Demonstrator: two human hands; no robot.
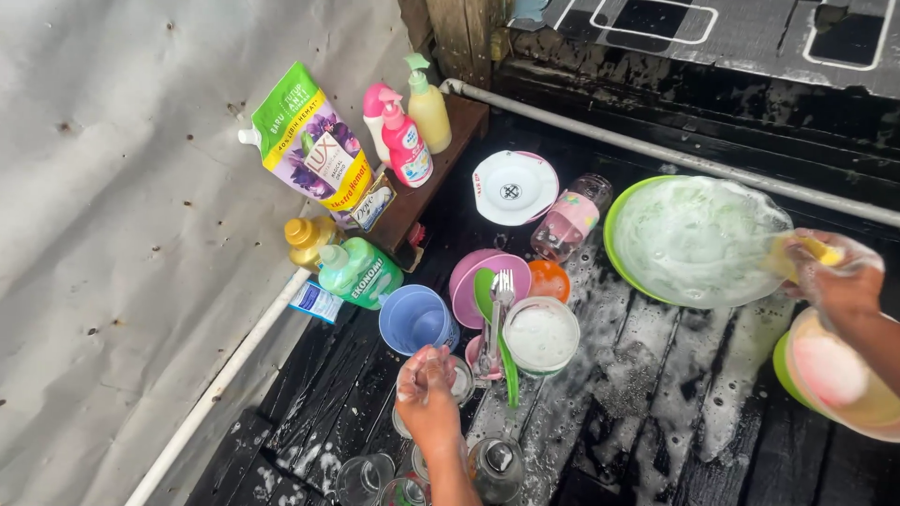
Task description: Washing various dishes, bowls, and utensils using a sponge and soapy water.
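My right hand, wet with foam, is closed on a yellow sponge at the right rim of a large green plate. The plate is tilted and covered in suds. My left hand, also soapy, curls its fingers over the rim of a clear glass standing on the wet black planks. Just beyond that hand are a blue cup, a foam-filled white bowl, and a green spoon lying with metal forks.
Soap pouch and pump bottles stand on a brown ledge at the back left. A green bottle, purple bowl, orange bowl, white bowl and pink-labelled jar crowd the middle. Several glasses stand near me; stacked bowls sit at right.
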